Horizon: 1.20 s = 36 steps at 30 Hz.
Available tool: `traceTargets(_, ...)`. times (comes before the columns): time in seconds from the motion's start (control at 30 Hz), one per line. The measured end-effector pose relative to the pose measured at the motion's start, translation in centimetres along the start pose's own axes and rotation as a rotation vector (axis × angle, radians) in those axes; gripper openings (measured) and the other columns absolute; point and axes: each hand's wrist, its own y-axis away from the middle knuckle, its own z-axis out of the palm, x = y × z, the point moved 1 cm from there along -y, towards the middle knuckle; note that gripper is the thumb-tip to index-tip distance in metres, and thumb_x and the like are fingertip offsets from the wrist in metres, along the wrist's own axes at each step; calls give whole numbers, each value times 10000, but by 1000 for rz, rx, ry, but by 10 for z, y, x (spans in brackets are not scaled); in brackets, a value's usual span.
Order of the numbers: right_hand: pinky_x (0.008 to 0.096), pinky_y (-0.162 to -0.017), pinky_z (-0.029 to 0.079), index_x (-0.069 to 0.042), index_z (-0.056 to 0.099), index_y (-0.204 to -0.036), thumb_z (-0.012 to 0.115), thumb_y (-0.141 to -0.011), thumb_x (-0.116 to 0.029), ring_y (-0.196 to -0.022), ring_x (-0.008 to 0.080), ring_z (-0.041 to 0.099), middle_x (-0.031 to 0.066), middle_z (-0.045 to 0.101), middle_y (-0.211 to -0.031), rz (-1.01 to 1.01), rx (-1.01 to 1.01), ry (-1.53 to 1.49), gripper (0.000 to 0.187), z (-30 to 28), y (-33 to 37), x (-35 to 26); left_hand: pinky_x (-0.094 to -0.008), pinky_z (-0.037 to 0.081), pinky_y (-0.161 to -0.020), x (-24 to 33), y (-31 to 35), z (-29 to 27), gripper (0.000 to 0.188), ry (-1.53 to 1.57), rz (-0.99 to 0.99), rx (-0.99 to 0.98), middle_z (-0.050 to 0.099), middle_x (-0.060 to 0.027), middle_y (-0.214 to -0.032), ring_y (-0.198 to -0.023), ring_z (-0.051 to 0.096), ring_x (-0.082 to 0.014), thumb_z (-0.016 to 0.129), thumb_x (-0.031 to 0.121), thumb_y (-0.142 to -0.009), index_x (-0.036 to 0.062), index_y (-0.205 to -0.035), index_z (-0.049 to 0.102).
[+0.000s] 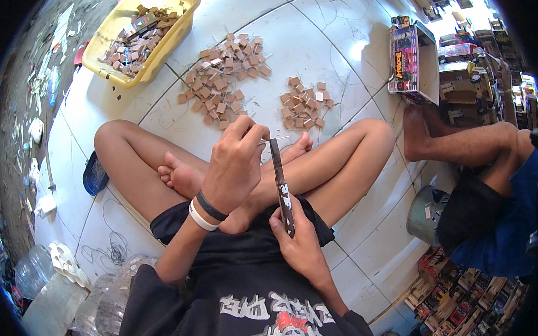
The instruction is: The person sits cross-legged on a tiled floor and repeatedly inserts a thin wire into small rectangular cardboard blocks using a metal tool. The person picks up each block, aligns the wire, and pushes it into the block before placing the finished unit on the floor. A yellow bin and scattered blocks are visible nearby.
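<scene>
My right hand (302, 240) is wrapped round the lower end of a long, narrow dark tool (278, 174) with worn white patches; I cannot tell its exact kind. The tool points up and away from me. Beside its far tip, my left hand (235, 166) is closed in a pinch on a thin pale stick (281, 137), which crosses the tip. Whether anything else sits in those fingers is hidden. Beyond my crossed legs lie a large heap of small brown wooden blocks (222, 80) with thin sticks among them, and a smaller heap of similar blocks (306, 103).
A yellow tub (188, 27) of blocks stands at the far left. At right are a printed cardboard box (411, 60), another person's bare leg (465, 142), a grey-green bucket (421, 215) and rows of toy vehicles (463, 300). A blue sandal (94, 174) lies by my left knee.
</scene>
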Motion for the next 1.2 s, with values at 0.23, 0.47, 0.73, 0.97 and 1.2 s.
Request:
traceTargets(0.23, 291, -736, 485, -7, 446, -1540, 621, -1069, -78, -798, 114, 571, 32, 607, -940, 1, -15, -6, 507, 3, 0, 0, -463, 529, -780, 1, 1, -2, 240, -22, 3, 12, 575, -166, -970, -896, 640, -366, 661, -132, -823, -16, -1033, 648)
traceTargets(0.47, 291, -744, 486, -14, 443, -1537, 628, -1067, -79, -808, 119, 577, 30, 614, -958, -3, 1, 15, 510, 5, -1, -2, -457, 530, -778, 2, 0, -3, 235, -33, -9, 13, 572, -165, -964, -902, 639, -364, 654, -135, -823, -18, -1026, 648)
traceTargets(0.73, 295, -769, 487, -6, 430, -1549, 634, -1062, -75, -816, 123, 569, 37, 608, -962, -10, -3, -21, 533, 4, -3, -5, -460, 527, -790, 1, 1, -3, 251, -25, -15, 7, 579, -157, -990, -917, 639, -362, 703, -119, -809, -9, -1029, 649)
traceTargets(0.97, 289, -751, 486, 3, 408, -1570, 636, -1049, -47, -811, 122, 567, 42, 600, -952, -5, -12, -8, 571, 3, -3, -5, -457, 528, -797, 0, 3, -1, 256, -30, -26, 14, 576, -154, -996, -921, 641, -362, 708, -118, -807, -6, -1030, 649)
traceTargets(1.2, 304, -752, 490, -4, 402, -1583, 631, -1043, -31, -793, 141, 565, 48, 582, -928, -20, -8, 19, 587, 3, -4, -5, -450, 541, -785, -1, 3, 0, 270, -8, -30, 24, 589, -151, -1002, -913, 658, -360, 717, -131, -792, -8, -1023, 656)
